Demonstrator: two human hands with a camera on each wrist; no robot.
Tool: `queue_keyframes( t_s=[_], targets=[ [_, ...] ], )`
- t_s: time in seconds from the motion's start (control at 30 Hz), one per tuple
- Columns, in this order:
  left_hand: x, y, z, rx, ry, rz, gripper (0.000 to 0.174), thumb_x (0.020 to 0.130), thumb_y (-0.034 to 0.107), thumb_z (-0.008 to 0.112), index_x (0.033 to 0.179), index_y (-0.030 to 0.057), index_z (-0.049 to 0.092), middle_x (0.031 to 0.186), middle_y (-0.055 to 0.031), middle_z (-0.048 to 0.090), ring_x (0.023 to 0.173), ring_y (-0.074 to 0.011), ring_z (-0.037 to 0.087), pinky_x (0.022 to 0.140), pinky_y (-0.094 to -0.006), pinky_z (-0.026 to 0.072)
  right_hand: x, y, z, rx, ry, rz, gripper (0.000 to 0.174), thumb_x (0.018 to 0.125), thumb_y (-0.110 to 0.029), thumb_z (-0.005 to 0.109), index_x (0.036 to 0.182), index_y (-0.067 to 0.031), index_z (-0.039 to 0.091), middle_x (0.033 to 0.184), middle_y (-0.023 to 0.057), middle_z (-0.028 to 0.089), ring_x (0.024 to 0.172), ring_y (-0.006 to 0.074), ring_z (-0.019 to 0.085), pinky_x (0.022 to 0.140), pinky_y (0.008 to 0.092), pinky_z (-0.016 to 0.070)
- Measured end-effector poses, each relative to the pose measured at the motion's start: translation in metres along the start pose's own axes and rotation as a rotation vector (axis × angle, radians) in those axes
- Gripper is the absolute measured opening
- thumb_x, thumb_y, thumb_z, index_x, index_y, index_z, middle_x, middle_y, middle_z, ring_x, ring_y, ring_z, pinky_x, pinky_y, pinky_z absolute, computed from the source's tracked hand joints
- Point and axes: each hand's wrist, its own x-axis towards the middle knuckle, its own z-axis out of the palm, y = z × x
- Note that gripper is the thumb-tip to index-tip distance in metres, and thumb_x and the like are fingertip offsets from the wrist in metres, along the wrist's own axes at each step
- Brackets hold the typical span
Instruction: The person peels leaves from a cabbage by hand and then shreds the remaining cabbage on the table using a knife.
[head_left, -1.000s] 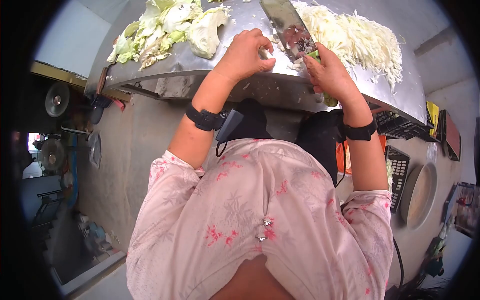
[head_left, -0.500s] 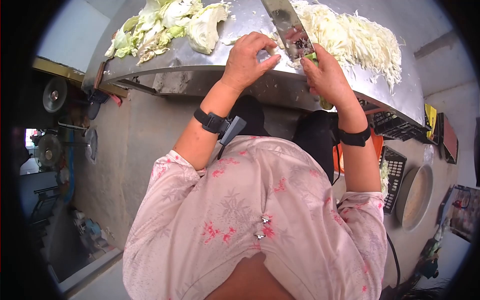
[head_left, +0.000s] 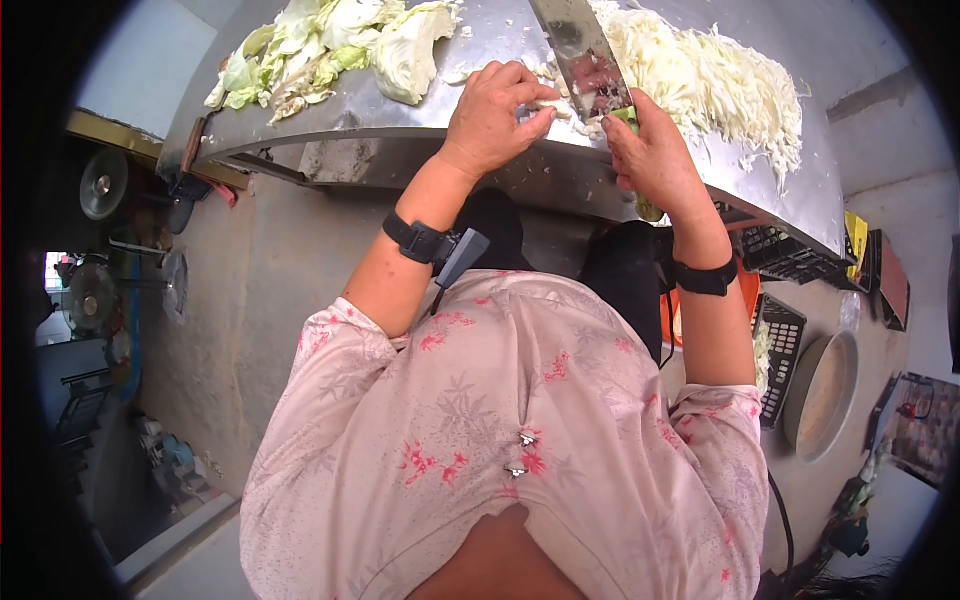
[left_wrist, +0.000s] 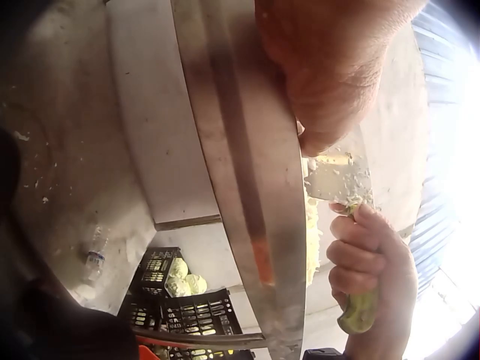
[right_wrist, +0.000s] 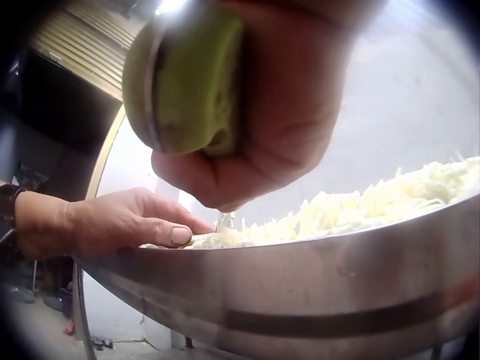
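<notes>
My right hand grips the green handle of a broad kitchen knife, its blade angled up and left over the metal table. Just left of the blade, my left hand has its fingers bent and thumb forward, pinching a small pale piece of cabbage at the table's edge. A long heap of shredded cabbage lies to the right of the knife. Left of my left hand are a cut cabbage wedge and loose cabbage leaves. Small scraps stick to the blade.
The metal table has a curved front edge close to my body. Below at right are black crates, one with whole cabbages, and a round metal basin. Fans stand on the floor side at left.
My left hand has turned slightly, its thumb now stretched further forward beside the blade. The right hand keeps its grip on the knife, which has shifted only a little.
</notes>
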Motion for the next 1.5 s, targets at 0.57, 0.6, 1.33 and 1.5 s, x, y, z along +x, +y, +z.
queue_keyframes(
  t_s=[0.57, 0.6, 1.33, 1.5],
  targets=[
    [-0.003, -0.001, 0.0, -0.095, 0.158, 0.027, 0.014, 0.074, 0.007, 0.077, 0.088, 0.0101, 0.075, 0.091, -0.0046, 0.067, 0.089, -0.0259, 0.064, 0.079, -0.0371, 0.051, -0.018, -0.024, 0.001, -0.31, -0.014, -0.215, 0.022, 0.094, -0.01, 0.062, 0.107, 0.0055, 0.052, 0.076, 0.0266, 0.065, 0.074, 0.0428, 0.066, 0.066, 0.044, 0.0496],
    [-0.003, -0.001, 0.0, -0.089, 0.157, 0.026, 0.013, 0.074, 0.007, 0.077, 0.087, 0.0102, 0.075, 0.091, -0.0047, 0.067, 0.088, -0.0259, 0.064, 0.079, -0.037, 0.0509, -0.019, -0.026, 0.001, -0.321, -0.017, -0.218, 0.022, 0.094, -0.01, 0.061, 0.107, 0.0058, 0.052, 0.076, 0.0266, 0.065, 0.074, 0.043, 0.066, 0.066, 0.044, 0.0497],
    [-0.004, -0.002, 0.003, -0.125, 0.181, 0.026, 0.012, 0.074, 0.005, 0.077, 0.085, 0.0084, 0.074, 0.088, -0.0047, 0.069, 0.085, -0.0254, 0.065, 0.076, -0.0358, 0.0524, 0.016, -0.057, -0.001, -0.478, -0.324, 0.06, 0.023, 0.099, -0.018, 0.053, 0.099, 0.0042, 0.047, 0.074, 0.0211, 0.062, 0.067, 0.0305, 0.067, 0.055, 0.04, 0.0533],
    [-0.004, -0.002, 0.001, -0.17, 0.151, -0.01, 0.012, 0.075, 0.005, 0.077, 0.086, 0.0083, 0.074, 0.091, -0.005, 0.072, 0.086, -0.0247, 0.067, 0.076, -0.0348, 0.0538, 0.017, -0.034, -0.011, -0.266, -0.196, 0.101, 0.021, 0.103, -0.023, 0.054, 0.108, -0.0036, 0.051, 0.074, -0.0001, 0.051, 0.057, 0.0098, 0.052, 0.046, 0.0258, 0.0462]
  ],
)
